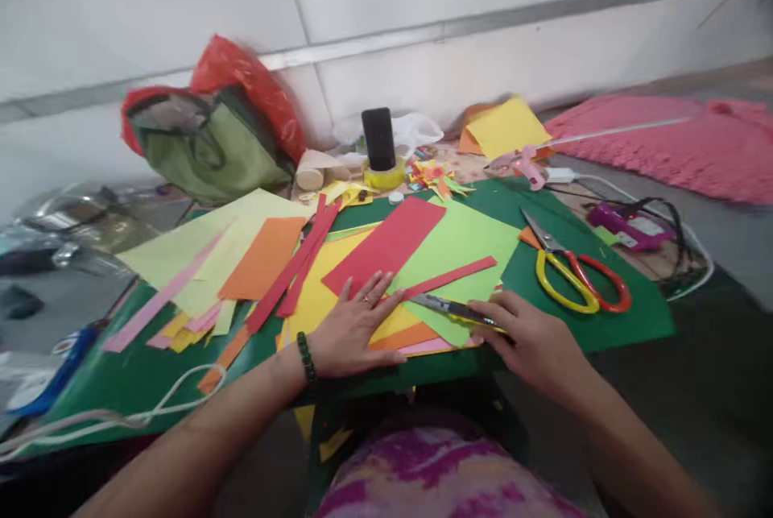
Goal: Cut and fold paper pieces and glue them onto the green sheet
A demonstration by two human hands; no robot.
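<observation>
My left hand (356,331) lies flat with its fingers spread over a stack of coloured paper, fingertips at the lower edge of a red paper sheet (392,240). Under it are a yellow sheet (311,300) and a green sheet (468,240). My right hand (528,337) is closed around a utility knife (450,308), whose front end points left toward my left fingers. Just above the knife, a narrow red paper strip (452,275) lies on the green sheet. Whether the blade touches the paper, I cannot tell.
Scissors (568,268) with red and yellow handles lie right on the green mat (634,325). Paper strips (295,264) and an orange sheet (262,256) spread leftward. A phone (378,139) stands behind, near yellow tape (386,177). A pink glue gun (530,167) and white cord (694,248) are right.
</observation>
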